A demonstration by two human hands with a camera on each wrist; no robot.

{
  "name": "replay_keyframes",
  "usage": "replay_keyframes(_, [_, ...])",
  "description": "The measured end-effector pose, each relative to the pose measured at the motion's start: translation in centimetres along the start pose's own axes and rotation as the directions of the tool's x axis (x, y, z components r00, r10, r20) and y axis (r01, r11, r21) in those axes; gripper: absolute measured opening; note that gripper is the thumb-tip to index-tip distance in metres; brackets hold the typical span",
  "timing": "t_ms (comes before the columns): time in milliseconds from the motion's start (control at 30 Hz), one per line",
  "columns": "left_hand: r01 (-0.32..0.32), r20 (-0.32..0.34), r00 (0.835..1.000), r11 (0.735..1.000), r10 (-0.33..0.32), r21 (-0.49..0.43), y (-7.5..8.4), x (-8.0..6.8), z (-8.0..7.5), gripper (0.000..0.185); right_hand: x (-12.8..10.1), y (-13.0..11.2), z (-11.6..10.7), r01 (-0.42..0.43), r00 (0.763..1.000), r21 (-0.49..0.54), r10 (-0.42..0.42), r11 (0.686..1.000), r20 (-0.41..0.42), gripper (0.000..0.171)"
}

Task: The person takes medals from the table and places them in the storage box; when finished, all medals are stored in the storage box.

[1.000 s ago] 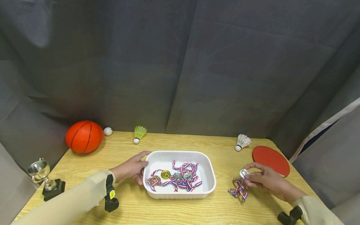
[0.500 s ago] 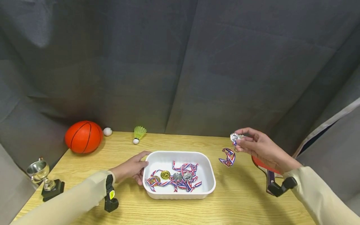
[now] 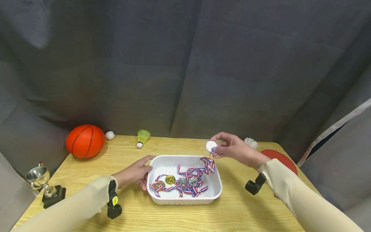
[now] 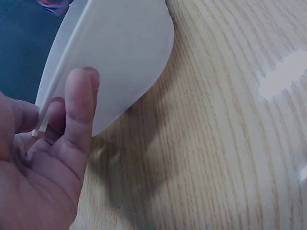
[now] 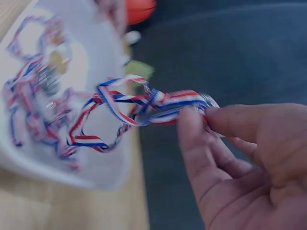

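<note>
My left hand (image 3: 136,173) pinches the left rim of a white plastic tub (image 3: 215,190); in the left wrist view its thumb and fingers sit on both sides of the wall. Inside the tub lie several medals with striped red, white and blue ribbons: a gold medal (image 3: 170,179) and silver medals (image 3: 193,181) show among them. Above the tub's back right corner, my right hand (image 3: 232,149) pinches a silver medal (image 3: 211,146) by its disc. Its bunched striped ribbon (image 5: 177,100) dangles over the tub, with loops hanging free in the right wrist view.
At the left stand a trophy cup (image 3: 40,178) and a small basketball (image 3: 85,141), with a white ball (image 3: 110,135) beside it. A green shuttlecock (image 3: 142,138) lies at the back. To the right are a white shuttlecock (image 3: 251,142), partly hidden, and a red table tennis paddle (image 3: 279,159).
My right hand has lifted the silver medal off the right side of the table and carried it left, over the tub. The left hand and tub have stayed in place.
</note>
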State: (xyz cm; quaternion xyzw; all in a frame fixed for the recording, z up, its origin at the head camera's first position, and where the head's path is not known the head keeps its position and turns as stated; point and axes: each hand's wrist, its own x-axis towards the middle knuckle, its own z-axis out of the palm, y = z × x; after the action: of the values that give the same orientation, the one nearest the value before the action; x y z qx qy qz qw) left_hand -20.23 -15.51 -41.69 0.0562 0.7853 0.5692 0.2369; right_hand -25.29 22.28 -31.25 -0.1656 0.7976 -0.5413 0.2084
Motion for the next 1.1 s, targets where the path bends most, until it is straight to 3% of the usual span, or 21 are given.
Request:
replay_keyframes(267, [0.004,-0.004,1.000,1.000,-0.004,-0.008,0.0,0.0,0.0,0.053,1.4,3.3,1.9,-0.062,0.983,-0.180,0.091,0.982,0.158,0.029])
replay_keyframes(467, [0.005,-0.006,1.000,1.000,-0.005,-0.006,0.0,0.0,0.0,0.053,1.6,3.6,3.2,0.007,0.980,-0.355,0.063,0.935,0.187,0.024])
replay_keyframes(600, [0.007,-0.007,1.000,1.000,-0.007,-0.003,0.0,0.0,-0.1,0.053,2.0,3.2,4.4,0.020,0.982,-0.479,0.073,0.878,0.176,0.019])
replay_keyframes(867, [0.012,-0.013,1.000,1.000,-0.012,-0.008,-0.3,0.0,-0.1,0.053,2.7,3.1,6.7,-0.046,0.970,-0.668,0.192,0.743,0.148,0.015])
replay_keyframes(1100, [0.002,-0.008,1.000,1.000,-0.002,-0.008,-0.2,0.1,0.0,0.053,3.3,3.5,7.9,0.037,0.963,-0.786,0.189,0.617,0.193,0.015])
